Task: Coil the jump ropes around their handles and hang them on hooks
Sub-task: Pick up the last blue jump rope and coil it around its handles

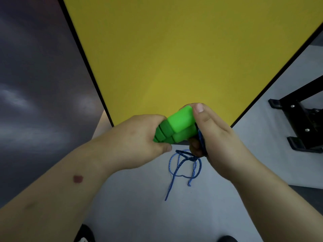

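Two green jump-rope handles lie side by side, held in front of me above the floor. My left hand grips their lower ends. My right hand holds their upper ends, thumb on the top handle, with turns of blue rope under its fingers. The loose blue rope hangs below the handles in a few loops, its end trailing down toward the floor. No hook is in view.
A yellow panel with a black edge stands straight ahead. A dark wall is on the left. A black metal frame foot sits bolted on the grey floor at the right. Shoe tips show at the bottom edge.
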